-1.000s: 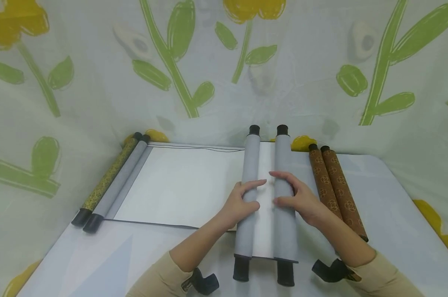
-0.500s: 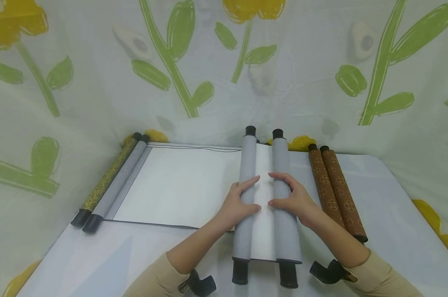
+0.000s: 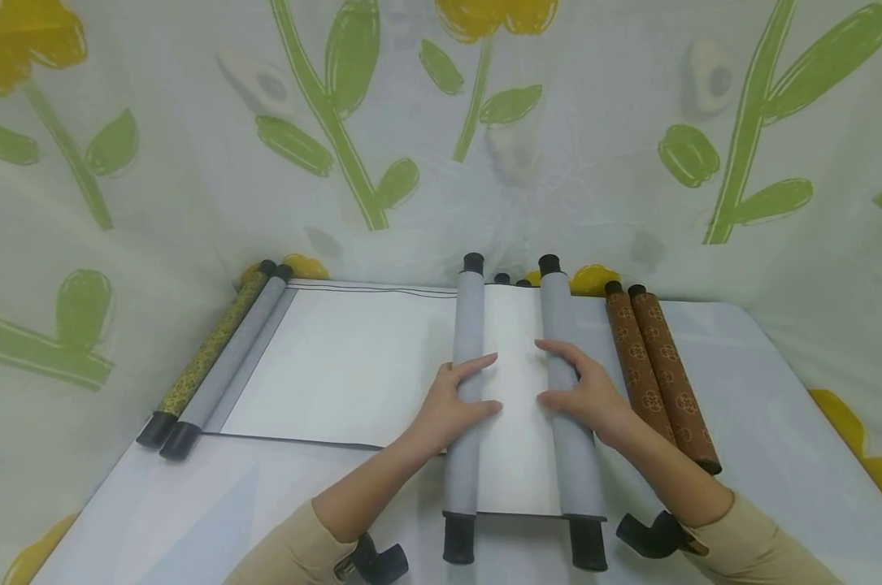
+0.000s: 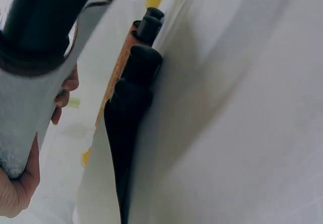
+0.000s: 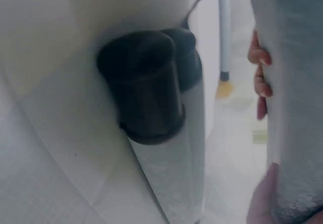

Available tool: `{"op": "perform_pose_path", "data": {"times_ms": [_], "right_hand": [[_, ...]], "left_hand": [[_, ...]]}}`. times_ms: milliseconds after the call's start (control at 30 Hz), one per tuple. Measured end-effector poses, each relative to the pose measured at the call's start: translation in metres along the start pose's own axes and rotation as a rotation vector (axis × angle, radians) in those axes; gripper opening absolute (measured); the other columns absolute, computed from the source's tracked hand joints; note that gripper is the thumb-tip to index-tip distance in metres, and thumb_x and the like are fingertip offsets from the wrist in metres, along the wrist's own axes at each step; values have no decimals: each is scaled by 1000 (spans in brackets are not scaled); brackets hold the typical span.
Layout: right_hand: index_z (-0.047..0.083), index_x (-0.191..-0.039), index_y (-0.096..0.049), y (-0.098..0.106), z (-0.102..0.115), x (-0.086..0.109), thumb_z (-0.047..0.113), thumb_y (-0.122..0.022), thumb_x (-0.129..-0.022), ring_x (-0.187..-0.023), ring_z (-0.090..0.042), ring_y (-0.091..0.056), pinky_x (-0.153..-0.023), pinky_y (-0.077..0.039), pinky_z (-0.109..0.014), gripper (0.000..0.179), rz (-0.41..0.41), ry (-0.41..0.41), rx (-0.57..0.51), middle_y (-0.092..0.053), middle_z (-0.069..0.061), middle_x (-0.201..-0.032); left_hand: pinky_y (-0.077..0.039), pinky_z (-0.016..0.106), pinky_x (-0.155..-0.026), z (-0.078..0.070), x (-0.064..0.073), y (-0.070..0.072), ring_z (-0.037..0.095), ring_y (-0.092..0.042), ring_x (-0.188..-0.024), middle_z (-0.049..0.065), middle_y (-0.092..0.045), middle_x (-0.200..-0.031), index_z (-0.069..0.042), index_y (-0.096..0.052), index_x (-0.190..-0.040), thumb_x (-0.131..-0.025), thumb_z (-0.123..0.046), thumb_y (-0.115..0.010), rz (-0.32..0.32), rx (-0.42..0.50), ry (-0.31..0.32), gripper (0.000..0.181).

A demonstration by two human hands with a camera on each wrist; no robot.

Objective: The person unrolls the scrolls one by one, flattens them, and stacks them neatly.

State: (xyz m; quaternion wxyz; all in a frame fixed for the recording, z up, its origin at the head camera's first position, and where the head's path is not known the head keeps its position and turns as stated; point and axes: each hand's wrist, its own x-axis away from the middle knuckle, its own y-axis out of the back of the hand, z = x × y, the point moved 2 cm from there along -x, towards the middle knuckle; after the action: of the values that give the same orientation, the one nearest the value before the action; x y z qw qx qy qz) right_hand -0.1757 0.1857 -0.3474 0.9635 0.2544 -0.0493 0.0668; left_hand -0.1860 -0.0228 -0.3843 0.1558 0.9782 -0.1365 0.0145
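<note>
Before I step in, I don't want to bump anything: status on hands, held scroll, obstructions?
Left hand grips left roller, right hand right roller. Held scroll partly open. Brown scroll right, spread scroll left, seemingly not blocking.

Pale, faintly creased backdrop (image 3: 594,187) behind whitish table (image 3: 770,398). Print of yellow flowers (image 3: 470,18), green stems (image 3: 328,118), broad leaves (image 3: 353,57), faded avocado shapes (image 3: 713,77). Table's far right corner rounded; pale blue triangle (image 3: 217,528) near left. Light soft, diffuse.

Diffuse light, soft-focus wrist views
</note>
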Motion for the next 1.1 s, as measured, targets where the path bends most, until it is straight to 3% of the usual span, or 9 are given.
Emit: {"op": "perform_pose_path", "data": {"times_ms": [167,467,800,1000,1100], "right_hand": [[13,-141,-42,-2,2,0,9,-79,-72,-133,-42,-27,-103,-22,-67,79,-16,-5,33,-28,-19,-151],[13,-142,-41,0,2,-2,-11,-65,-66,-130,-39,-27,-101,-25,-61,83,-20,-14,44,-27,-19,-151],[12,-138,-43,5,-1,1,-7,-58,-68,-124,-38,-28,-95,-28,-57,74,-50,-18,86,-29,-19,-150],[10,-137,-45,6,-5,2,2,-73,-72,-135,-40,-26,-104,-21,-64,72,-75,25,107,-32,-19,-149],[10,-138,-44,6,-5,2,0,-73,-71,-136,-41,-24,-105,-19,-65,74,-78,25,106,-31,-20,-149]], "left_hand": [[-47,49,-83,0,0,3,33,-49,-107,15,-44,-123,-34,-57,-131,-75,-16,-75,-13,-38,-5,61],[-41,41,-75,1,2,8,31,-45,-101,16,-46,-119,-32,-56,-132,-71,-1,-59,-21,-43,-19,68],[-38,41,-78,4,6,16,32,-42,-109,16,-44,-123,-31,-58,-130,-76,-3,-52,-24,-31,-30,61],[-41,46,-82,6,5,20,33,-44,-112,15,-44,-123,-32,-58,-130,-78,-9,-64,-21,-43,-18,57],[-43,46,-81,6,4,21,33,-46,-109,15,-45,-122,-32,-57,-130,-76,-10,-69,-27,-65,-11,60]]}}
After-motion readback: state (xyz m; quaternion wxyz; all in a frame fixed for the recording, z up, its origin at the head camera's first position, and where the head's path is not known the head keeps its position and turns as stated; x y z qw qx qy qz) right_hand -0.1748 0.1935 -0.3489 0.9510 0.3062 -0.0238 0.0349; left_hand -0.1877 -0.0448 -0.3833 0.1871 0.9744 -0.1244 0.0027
